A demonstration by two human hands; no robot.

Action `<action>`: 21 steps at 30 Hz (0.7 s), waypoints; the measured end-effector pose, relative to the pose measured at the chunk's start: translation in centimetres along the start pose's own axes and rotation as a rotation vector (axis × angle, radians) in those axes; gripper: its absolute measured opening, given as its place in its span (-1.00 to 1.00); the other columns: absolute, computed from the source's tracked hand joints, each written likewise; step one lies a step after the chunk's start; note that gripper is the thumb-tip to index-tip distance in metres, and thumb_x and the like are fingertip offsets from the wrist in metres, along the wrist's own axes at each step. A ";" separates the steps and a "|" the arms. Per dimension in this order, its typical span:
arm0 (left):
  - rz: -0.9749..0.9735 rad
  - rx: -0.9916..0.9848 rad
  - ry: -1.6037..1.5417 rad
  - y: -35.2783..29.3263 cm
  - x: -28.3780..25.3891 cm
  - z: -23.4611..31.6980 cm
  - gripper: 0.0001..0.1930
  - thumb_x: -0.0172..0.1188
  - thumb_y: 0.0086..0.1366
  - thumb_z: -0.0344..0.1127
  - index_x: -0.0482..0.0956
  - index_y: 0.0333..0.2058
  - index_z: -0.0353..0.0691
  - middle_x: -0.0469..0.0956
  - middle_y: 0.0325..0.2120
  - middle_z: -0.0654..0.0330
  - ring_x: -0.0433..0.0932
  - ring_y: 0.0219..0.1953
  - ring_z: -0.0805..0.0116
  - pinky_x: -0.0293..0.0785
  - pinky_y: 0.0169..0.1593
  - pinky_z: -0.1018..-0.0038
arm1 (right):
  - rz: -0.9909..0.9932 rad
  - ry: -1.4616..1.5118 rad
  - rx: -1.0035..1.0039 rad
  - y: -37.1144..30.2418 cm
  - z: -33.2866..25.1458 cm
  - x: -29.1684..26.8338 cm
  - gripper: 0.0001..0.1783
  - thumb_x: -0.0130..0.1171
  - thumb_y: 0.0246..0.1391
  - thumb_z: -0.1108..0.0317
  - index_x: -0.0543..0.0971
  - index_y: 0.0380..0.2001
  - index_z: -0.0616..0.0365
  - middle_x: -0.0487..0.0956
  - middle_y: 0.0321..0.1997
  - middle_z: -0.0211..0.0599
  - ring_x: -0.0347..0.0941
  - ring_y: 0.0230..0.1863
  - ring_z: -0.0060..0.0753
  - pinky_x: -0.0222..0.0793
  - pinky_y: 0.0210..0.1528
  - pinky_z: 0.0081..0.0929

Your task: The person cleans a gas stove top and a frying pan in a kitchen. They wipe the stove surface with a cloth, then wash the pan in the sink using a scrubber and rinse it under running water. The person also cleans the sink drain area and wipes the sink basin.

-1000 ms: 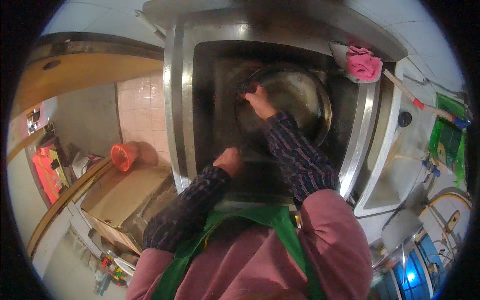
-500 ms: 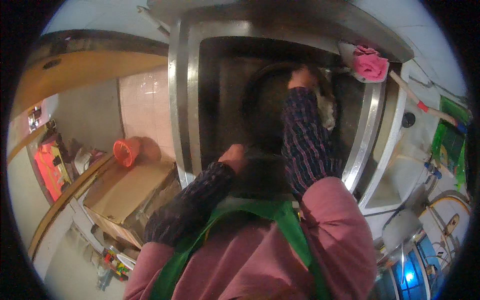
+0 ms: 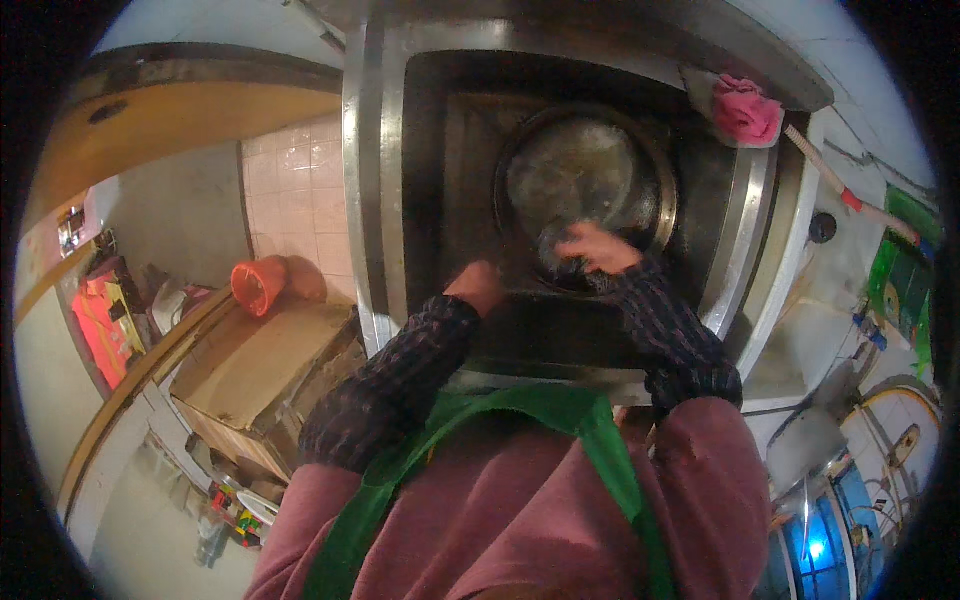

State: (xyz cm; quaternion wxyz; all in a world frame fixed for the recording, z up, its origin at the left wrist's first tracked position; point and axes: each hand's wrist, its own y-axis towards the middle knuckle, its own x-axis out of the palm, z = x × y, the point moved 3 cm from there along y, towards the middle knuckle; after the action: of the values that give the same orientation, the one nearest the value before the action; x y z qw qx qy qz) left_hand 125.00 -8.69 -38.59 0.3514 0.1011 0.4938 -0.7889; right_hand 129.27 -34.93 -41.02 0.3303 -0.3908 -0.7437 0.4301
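A round dark wok with a wet, shiny inside sits in the black recess of a steel-edged stove. My right hand is down inside its near part, fingers curled over a dark, rough-looking lump that is too blurred to name. By the wok's near left edge is my left hand, closed. Shadow hides its fingertips, so I cannot tell whether they grip the rim or a handle. Dark patterned sleeve covers run over both forearms.
A steel frame borders the recess. On its far right corner lies a pink cloth. To the left, an orange plastic basket stands by a cardboard box. A white basin and a pale hose are at the right.
My right hand has come from the wok's far side back to its near side, baring the wok's wet inside. My left hand stays near the left edge. The view has shifted slightly.
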 end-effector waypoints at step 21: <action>-0.080 -0.076 0.012 -1.1 -2.7 2.1 -0.75 0.08 0.20 -0.27 0.55 -0.26 -0.33 0.52 -0.30 -0.13 0.50 -0.21 -0.09 0.45 -0.14 0.17 | 0.431 -0.679 -0.314 4.0 3.6 -0.6 -0.61 0.15 -0.05 0.35 0.49 -0.12 0.29 0.55 -0.17 0.08 0.47 -0.07 0.08 0.40 -0.04 -0.11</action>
State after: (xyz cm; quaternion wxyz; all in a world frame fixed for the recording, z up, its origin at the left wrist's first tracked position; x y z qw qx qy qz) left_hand 126.68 -8.96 -35.40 0.3204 0.0726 0.5291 -0.7824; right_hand 127.74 -35.52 -46.15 -0.0940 -0.4192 -0.7679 0.4752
